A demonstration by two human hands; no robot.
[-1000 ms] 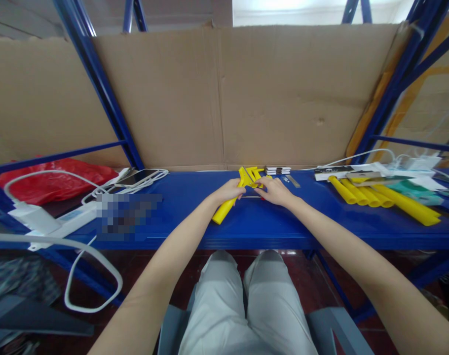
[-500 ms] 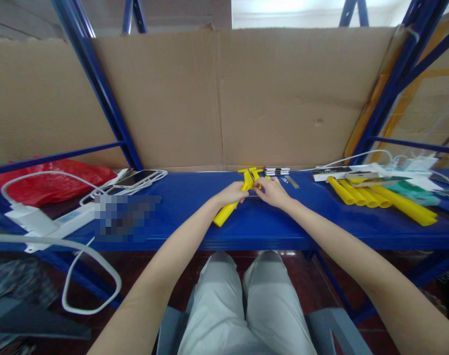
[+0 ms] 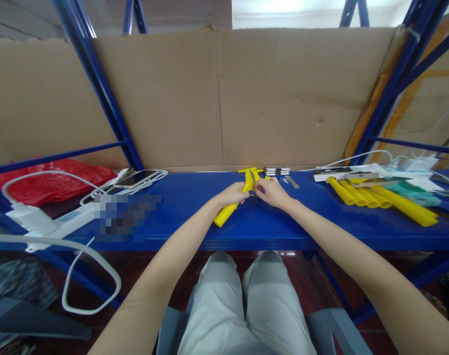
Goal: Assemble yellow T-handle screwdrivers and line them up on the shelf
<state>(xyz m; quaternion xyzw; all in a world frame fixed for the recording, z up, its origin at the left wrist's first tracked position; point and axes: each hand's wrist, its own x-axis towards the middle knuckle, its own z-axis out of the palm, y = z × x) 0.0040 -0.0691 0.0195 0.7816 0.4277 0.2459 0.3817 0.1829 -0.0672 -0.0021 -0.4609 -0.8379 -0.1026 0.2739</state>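
One yellow tool (image 3: pixel 226 214) is being gripped by the left fingers (image 3: pixel 245 193). Its head is being touched by the right fingers (image 3: pixel 259 187), their gap unclear.

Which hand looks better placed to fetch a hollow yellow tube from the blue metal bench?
Right, I'd judge: the right hand is nearer the hollow yellow tubes, while the left hand grips a yellow tubular handle.
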